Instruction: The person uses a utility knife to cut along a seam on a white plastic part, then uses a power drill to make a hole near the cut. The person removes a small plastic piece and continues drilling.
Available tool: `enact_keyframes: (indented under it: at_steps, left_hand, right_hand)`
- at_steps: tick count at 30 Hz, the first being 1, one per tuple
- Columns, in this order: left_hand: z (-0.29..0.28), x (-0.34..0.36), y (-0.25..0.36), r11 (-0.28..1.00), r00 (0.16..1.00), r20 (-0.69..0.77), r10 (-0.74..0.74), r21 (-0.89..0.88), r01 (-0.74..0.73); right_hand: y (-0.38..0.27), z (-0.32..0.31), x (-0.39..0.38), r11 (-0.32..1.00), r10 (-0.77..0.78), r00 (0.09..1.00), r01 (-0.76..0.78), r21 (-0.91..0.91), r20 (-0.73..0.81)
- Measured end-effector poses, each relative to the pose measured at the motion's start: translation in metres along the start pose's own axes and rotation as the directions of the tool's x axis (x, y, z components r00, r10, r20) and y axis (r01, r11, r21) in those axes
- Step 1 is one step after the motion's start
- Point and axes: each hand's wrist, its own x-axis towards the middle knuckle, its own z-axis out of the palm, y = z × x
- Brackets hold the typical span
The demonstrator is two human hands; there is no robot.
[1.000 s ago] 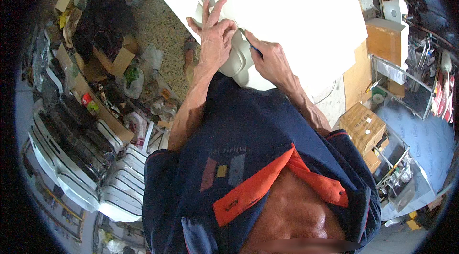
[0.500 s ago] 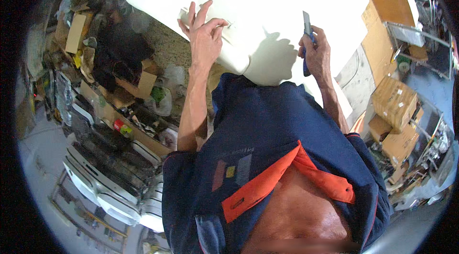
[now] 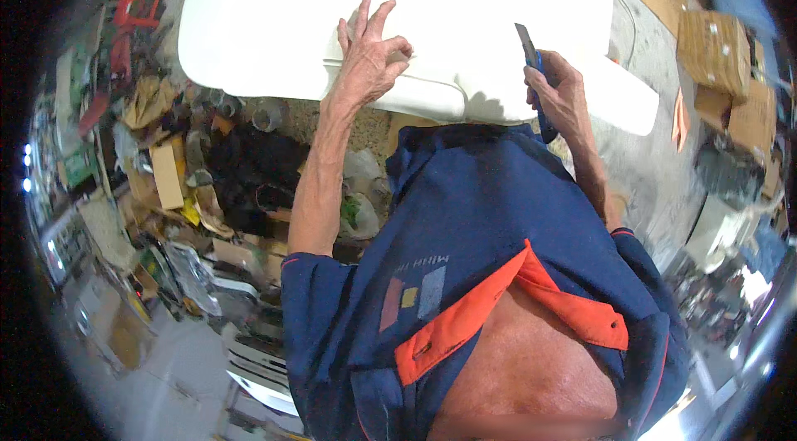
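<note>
The large white moulded plastic panel (image 3: 432, 18) lies flat in front of the person, its rounded near edge just ahead of the chest. The left hand (image 3: 369, 59) presses on that edge with fingers spread apart, steadying it. The right hand (image 3: 560, 97) is clamped around a blue-handled utility knife (image 3: 531, 68), blade pointing up over the panel. For a clean cut, I would judge, keep the bracing fingers well aside of the blade's path and draw with light, even pressure.

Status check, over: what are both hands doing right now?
Left hand spread flat on white panel. Right hand gripping blue-handled knife, blade up, beside the panel. Nothing between them.
</note>
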Motion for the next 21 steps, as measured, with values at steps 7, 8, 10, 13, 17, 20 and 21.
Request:
enact_keyframes:
  at_steps: [7,8,10,13,17,20,21]
  left_hand:
    - [0.018,-0.004,-0.02,0.964,0.973,-0.176,0.149,-0.193,-0.182]
    - [0.019,-0.005,-0.022,0.959,0.963,-0.206,0.175,-0.184,-0.214]
    - [0.022,-0.008,-0.027,0.956,0.958,-0.196,0.209,-0.164,-0.242]
    - [0.021,-0.009,-0.032,0.94,0.937,-0.205,0.284,-0.132,-0.313]
    - [0.013,-0.004,-0.028,0.901,0.916,-0.237,0.323,-0.22,-0.374]
    - [0.008,0.0,-0.021,0.913,0.942,-0.208,0.264,-0.26,-0.313]
    - [0.006,0.001,-0.021,0.92,0.948,-0.184,0.258,-0.251,-0.299]
  right_hand:
    - [0.002,0.065,-0.052,0.997,0.079,0.987,-0.076,0.029,-0.142]
    - [0.003,0.071,-0.058,0.997,0.081,0.986,-0.081,0.004,-0.144]
    - [0.007,0.087,-0.071,0.992,0.12,0.98,-0.126,-0.027,-0.159]
    - [0.014,0.104,-0.087,0.99,0.085,0.964,-0.111,-0.088,-0.253]
    - [0.021,0.118,-0.104,0.992,0.128,0.936,-0.128,0.02,-0.328]
    - [0.026,0.121,-0.113,0.986,0.169,0.92,-0.155,0.069,-0.354]
    - [0.027,0.122,-0.115,0.982,0.19,0.916,-0.172,0.08,-0.354]
